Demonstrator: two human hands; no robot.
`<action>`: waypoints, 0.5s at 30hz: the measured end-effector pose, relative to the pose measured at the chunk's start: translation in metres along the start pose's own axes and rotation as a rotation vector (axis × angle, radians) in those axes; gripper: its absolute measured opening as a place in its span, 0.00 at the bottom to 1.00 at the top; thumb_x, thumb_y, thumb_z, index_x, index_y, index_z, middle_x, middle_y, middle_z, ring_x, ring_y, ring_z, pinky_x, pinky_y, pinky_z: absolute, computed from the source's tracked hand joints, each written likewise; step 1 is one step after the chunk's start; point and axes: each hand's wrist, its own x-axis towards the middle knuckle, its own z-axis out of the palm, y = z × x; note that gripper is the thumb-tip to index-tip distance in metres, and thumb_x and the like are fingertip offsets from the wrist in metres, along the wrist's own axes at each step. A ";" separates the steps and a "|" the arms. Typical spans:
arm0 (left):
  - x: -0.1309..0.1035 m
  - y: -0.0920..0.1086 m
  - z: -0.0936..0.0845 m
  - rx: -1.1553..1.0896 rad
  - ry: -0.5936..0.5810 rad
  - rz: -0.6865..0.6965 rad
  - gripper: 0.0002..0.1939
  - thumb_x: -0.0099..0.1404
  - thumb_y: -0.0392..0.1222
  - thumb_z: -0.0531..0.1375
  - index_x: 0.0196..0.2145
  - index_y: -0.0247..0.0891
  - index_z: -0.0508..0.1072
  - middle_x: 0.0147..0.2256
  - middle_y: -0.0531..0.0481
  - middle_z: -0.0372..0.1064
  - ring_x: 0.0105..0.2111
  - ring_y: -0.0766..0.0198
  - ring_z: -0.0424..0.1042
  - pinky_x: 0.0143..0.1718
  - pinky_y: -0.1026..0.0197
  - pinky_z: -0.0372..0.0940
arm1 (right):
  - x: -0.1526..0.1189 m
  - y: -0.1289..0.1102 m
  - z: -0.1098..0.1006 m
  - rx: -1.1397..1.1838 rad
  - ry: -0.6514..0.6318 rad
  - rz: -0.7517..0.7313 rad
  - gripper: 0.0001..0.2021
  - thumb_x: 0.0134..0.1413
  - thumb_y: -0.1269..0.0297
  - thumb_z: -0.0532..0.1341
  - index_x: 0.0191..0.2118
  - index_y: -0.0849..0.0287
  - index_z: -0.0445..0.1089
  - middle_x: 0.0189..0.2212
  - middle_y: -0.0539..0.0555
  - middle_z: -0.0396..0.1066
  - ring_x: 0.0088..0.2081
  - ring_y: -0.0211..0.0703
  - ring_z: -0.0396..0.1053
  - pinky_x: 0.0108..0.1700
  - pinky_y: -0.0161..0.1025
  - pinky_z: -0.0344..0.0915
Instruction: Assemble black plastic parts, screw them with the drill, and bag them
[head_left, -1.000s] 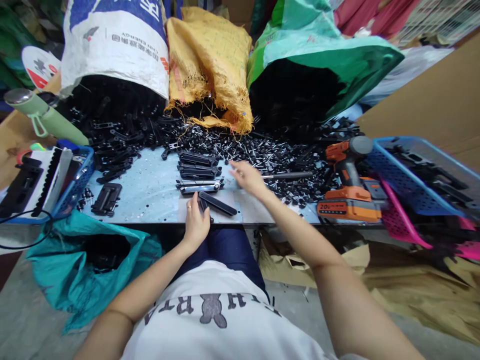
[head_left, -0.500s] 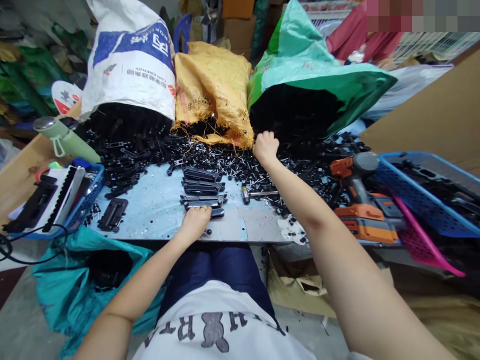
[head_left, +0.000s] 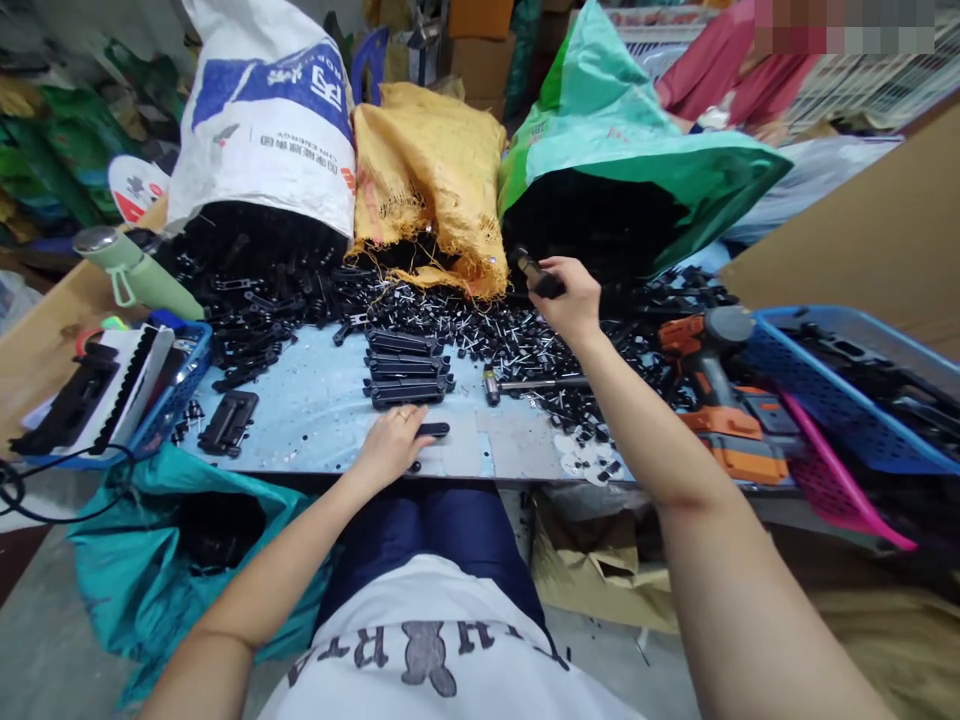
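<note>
My left hand (head_left: pixel 391 442) rests at the front of the table with its fingers closed over a black plastic arm (head_left: pixel 433 430), whose rounded end sticks out to the right. Just beyond it lies a stack of several long black plastic pieces (head_left: pixel 407 367). My right hand (head_left: pixel 574 298) is raised in front of the green sack (head_left: pixel 731 175) and grips a black plastic part (head_left: pixel 541 276), slightly blurred. Beneath that hand is a heap of small black parts and metal pins (head_left: pixel 469 325). A small hammer (head_left: pixel 491 385) lies on the table between my hands.
A white sack (head_left: pixel 262 150) and a yellow sack (head_left: pixel 431 170) stand at the back. An orange power drill (head_left: pixel 712 420) and blue basket (head_left: pixel 900 420) are right; a green bottle (head_left: pixel 139 275) and another basket (head_left: pixel 169 405) are left. Across the table sits a person in red sleeves (head_left: pixel 705 60).
My right hand has come back from the mouth of the green sack, moving right and toward me, and a black plastic part now shows in it. My left hand has barely shifted.
</note>
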 end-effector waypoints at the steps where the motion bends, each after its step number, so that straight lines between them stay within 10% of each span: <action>1: 0.001 0.003 -0.004 -0.047 0.151 0.007 0.24 0.64 0.47 0.53 0.54 0.31 0.61 0.50 0.40 0.61 0.51 0.59 0.60 0.51 0.57 0.60 | -0.018 -0.010 -0.012 0.128 0.023 -0.022 0.17 0.48 0.56 0.54 0.37 0.67 0.66 0.48 0.57 0.63 0.49 0.30 0.61 0.55 0.35 0.58; 4: 0.017 0.017 -0.010 -0.125 0.447 0.036 0.29 0.63 0.48 0.54 0.58 0.30 0.56 0.55 0.38 0.55 0.57 0.57 0.54 0.58 0.54 0.54 | -0.074 -0.051 -0.026 0.492 -0.117 0.029 0.20 0.43 0.53 0.59 0.37 0.64 0.66 0.42 0.54 0.67 0.42 0.27 0.65 0.49 0.31 0.64; 9: 0.039 0.055 0.016 -0.297 0.472 0.012 0.16 0.68 0.43 0.46 0.44 0.29 0.65 0.37 0.41 0.67 0.38 0.64 0.66 0.41 0.60 0.63 | -0.143 -0.113 0.017 1.084 -0.203 0.421 0.28 0.35 0.48 0.63 0.40 0.62 0.58 0.38 0.53 0.68 0.37 0.25 0.66 0.44 0.28 0.66; 15: 0.020 0.044 0.029 -0.048 0.120 0.054 0.22 0.64 0.48 0.53 0.51 0.30 0.64 0.47 0.39 0.62 0.49 0.55 0.60 0.48 0.53 0.59 | -0.162 -0.094 0.022 0.677 -0.280 0.501 0.29 0.46 0.41 0.52 0.45 0.61 0.55 0.38 0.53 0.66 0.32 0.22 0.61 0.37 0.24 0.59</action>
